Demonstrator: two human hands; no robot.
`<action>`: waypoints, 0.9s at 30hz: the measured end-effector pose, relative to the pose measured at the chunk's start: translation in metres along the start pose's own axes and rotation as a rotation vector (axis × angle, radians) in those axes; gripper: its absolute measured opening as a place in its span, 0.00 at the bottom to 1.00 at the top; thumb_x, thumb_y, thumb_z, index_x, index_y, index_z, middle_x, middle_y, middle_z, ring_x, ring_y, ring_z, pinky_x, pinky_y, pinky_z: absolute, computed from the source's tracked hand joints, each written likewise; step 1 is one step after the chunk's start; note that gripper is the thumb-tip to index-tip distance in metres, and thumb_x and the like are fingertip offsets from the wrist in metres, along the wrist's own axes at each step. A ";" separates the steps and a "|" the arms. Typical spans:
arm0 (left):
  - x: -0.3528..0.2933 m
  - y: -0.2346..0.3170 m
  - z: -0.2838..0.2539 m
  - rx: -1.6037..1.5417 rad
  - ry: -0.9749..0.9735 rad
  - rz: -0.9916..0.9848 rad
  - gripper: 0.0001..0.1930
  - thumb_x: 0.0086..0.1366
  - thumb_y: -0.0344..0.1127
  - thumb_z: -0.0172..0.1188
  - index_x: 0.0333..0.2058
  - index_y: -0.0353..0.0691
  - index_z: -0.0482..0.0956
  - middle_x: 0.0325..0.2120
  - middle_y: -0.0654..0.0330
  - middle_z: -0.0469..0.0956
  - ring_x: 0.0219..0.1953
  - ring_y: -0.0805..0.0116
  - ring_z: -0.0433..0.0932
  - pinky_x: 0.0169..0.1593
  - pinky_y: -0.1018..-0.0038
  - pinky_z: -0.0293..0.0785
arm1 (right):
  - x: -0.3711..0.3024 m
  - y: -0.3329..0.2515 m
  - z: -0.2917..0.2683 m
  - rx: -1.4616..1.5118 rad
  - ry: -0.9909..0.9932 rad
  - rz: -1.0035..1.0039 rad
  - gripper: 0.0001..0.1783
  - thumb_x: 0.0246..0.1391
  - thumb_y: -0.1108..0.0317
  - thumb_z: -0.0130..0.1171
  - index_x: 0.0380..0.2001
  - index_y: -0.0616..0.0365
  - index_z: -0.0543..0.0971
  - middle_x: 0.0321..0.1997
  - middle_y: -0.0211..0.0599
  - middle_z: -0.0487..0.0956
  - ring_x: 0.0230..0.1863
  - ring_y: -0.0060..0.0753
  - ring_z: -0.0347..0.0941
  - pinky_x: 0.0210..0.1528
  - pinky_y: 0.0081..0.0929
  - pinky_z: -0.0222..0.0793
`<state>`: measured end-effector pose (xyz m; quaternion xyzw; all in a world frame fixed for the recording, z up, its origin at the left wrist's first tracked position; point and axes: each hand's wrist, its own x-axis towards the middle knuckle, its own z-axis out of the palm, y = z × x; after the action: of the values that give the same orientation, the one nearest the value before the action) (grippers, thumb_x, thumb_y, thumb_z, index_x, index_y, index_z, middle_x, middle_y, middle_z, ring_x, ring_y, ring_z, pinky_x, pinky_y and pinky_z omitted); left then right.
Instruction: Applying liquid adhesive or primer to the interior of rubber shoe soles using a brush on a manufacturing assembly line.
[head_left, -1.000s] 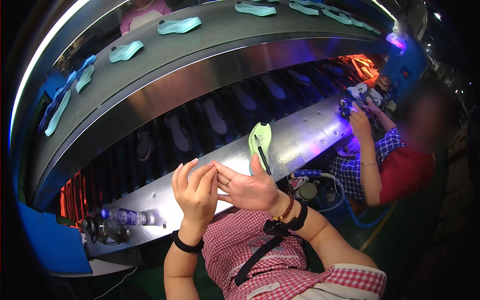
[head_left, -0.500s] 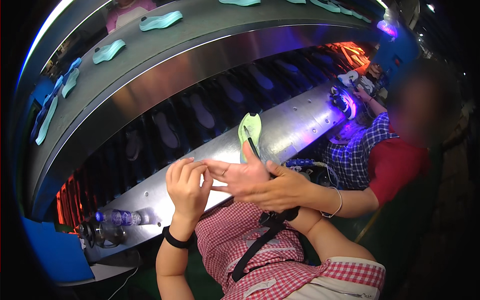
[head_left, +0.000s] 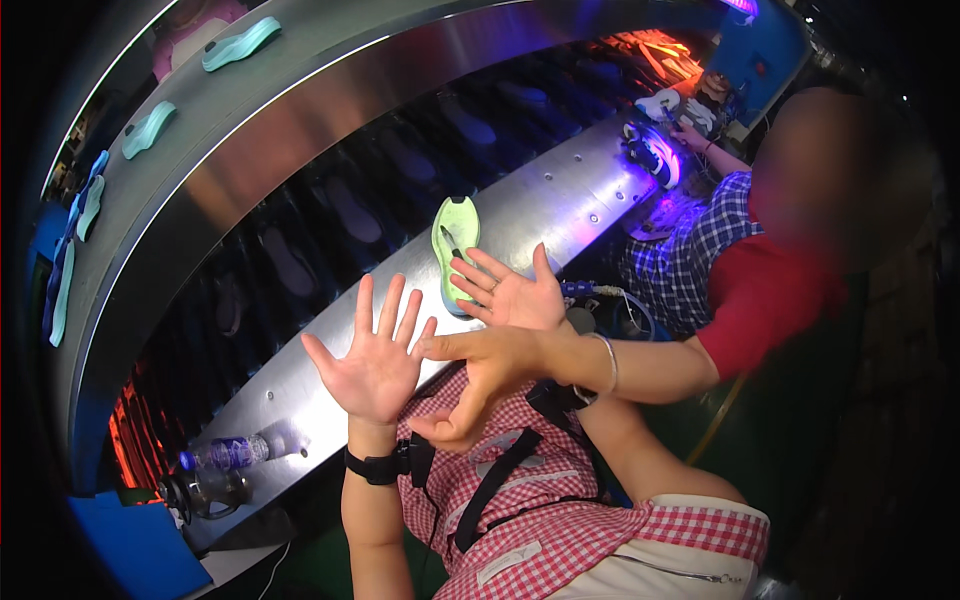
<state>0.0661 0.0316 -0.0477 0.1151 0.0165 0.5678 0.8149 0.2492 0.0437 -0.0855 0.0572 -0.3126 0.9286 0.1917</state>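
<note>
Bare hands, two, left hand (head_left: 375, 360) and right hand (head_left: 510, 293), spread empty.

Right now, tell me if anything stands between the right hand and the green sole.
Nothing visible does: the open right hand sits beside the green sole on the steel ledge; a co-worker's hand reaches below it.

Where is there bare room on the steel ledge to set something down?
The steel ledge lies bare between the green shoe sole and the lit shoes further right, and between the left hand and the water bottle. The middle is crowded: left hand, right hand and a co-worker's hand meet there.
</note>
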 end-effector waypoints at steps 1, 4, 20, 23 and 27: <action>-0.001 -0.001 0.002 0.015 0.011 0.007 0.49 0.54 0.77 0.34 0.66 0.50 0.43 0.66 0.53 0.43 0.66 0.54 0.45 0.66 0.54 0.37 | -0.001 0.001 -0.009 0.034 0.052 -0.035 0.55 0.48 0.23 0.25 0.65 0.60 0.43 0.70 0.45 0.41 0.70 0.40 0.37 0.69 0.47 0.34; -0.004 -0.001 0.005 0.062 -0.027 -0.003 0.47 0.56 0.75 0.31 0.66 0.48 0.41 0.66 0.52 0.41 0.67 0.52 0.44 0.66 0.52 0.37 | -0.008 0.003 -0.037 0.238 0.269 -0.258 0.54 0.49 0.24 0.25 0.65 0.59 0.44 0.69 0.46 0.43 0.69 0.42 0.38 0.68 0.48 0.35; 0.012 -0.025 0.006 0.045 0.089 -0.057 0.50 0.51 0.80 0.30 0.66 0.53 0.42 0.67 0.55 0.38 0.67 0.54 0.39 0.66 0.56 0.34 | -0.032 0.027 -0.061 0.676 0.073 -0.639 0.51 0.51 0.26 0.19 0.64 0.57 0.51 0.67 0.49 0.49 0.65 0.45 0.48 0.67 0.50 0.43; 0.016 -0.029 0.010 0.039 0.082 -0.084 0.50 0.51 0.80 0.30 0.66 0.55 0.43 0.67 0.57 0.38 0.67 0.54 0.39 0.66 0.55 0.34 | -0.036 0.024 -0.064 0.575 0.432 -0.592 0.51 0.50 0.25 0.19 0.64 0.57 0.52 0.67 0.49 0.50 0.63 0.46 0.52 0.66 0.50 0.45; 0.019 -0.032 0.014 0.057 0.087 -0.092 0.48 0.53 0.78 0.31 0.66 0.54 0.43 0.67 0.57 0.41 0.67 0.52 0.42 0.65 0.51 0.37 | -0.036 0.023 -0.062 0.633 0.239 -0.665 0.50 0.51 0.26 0.20 0.64 0.57 0.50 0.68 0.49 0.48 0.67 0.46 0.47 0.67 0.48 0.45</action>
<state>0.1046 0.0363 -0.0388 0.1128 0.0733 0.5336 0.8350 0.2738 0.0527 -0.1563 0.1025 0.0451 0.8666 0.4863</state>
